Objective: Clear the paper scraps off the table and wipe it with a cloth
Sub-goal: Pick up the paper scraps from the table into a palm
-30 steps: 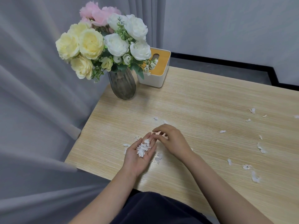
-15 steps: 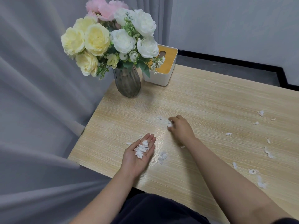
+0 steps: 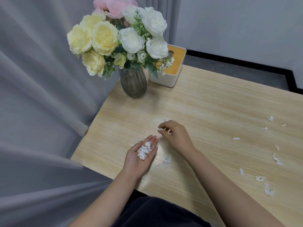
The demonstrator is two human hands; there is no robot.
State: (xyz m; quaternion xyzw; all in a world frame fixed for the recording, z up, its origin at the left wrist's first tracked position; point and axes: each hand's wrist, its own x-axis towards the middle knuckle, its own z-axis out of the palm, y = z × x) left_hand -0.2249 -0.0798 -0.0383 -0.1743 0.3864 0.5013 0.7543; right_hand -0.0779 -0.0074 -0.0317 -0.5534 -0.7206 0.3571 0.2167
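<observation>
Presently, a small scrap (image 3: pixel 164 129) is pinched in the curled right hand (image 3: pixel 176 136), just beyond the left hand (image 3: pixel 141 155), whose flat, palm-up grip cradles collected scraps (image 3: pixel 144 149) near the bench's (image 3: pixel 213 104) left front corner. Remaining scraps (image 3: pixel 268 190) lie toward the right edge, nearer the right hand.

You will find no readable text, label, brand, number or sign anywhere here, neither on the tissue box (image 3: pixel 167 66) just beside the vase (image 3: pixel 133 83) nor on that vase itself.
</observation>
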